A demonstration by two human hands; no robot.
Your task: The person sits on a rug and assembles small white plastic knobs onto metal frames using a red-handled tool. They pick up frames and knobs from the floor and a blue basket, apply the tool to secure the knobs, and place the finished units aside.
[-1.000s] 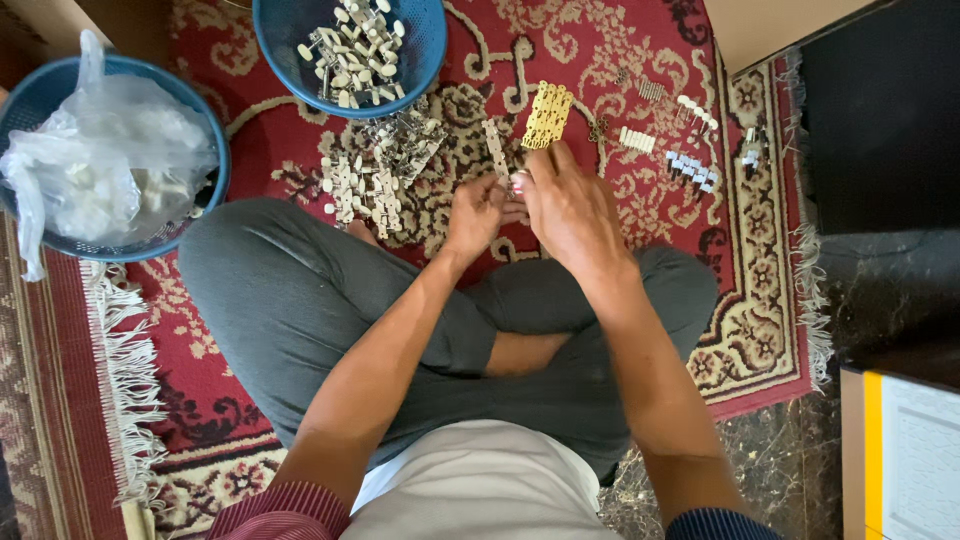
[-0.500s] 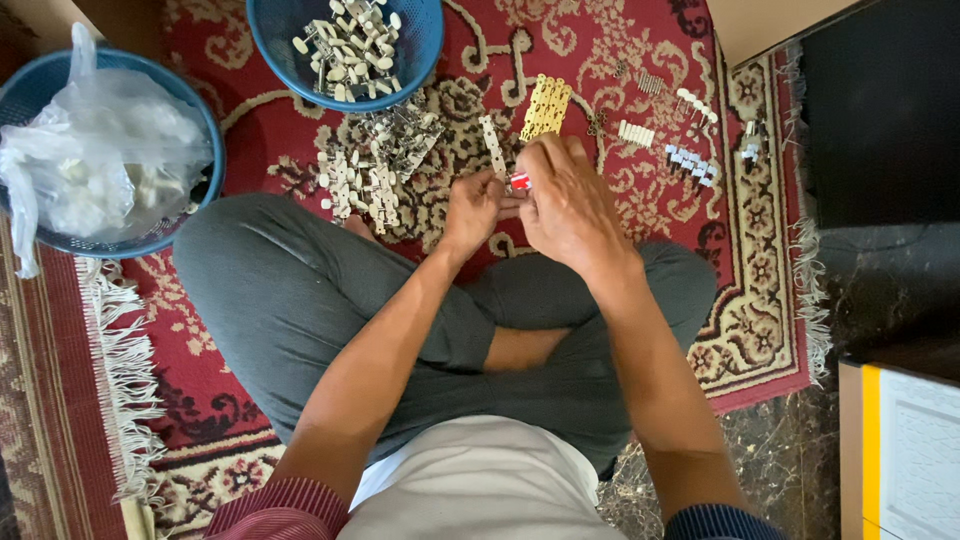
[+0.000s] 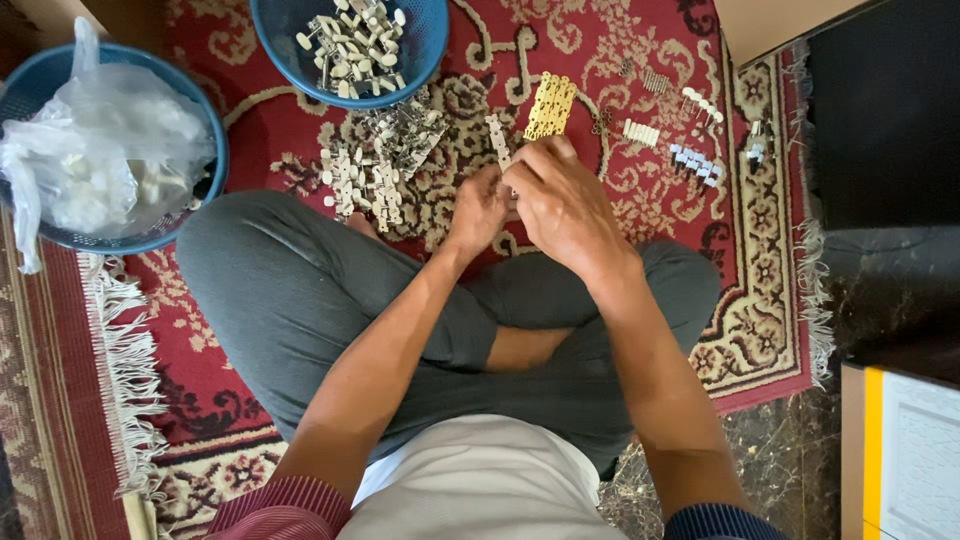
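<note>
Red rug [image 3: 620,60]: cream strip [image 3: 497,140] just above hands [image 3: 530,200]

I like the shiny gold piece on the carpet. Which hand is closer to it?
Right. The right hand sits just below the gold piece, fingers almost reaching it. The left hand is lower and further left.

Grey trousers [image 3: 300,300], loose fit, legs bare below the knee. White shirt [image 3: 480,490] with short sleeves: dark red striped cuff [image 3: 285,505] on the left, dark blue striped cuff [image 3: 720,522] on the right. Forearms and both hands bare.
</note>
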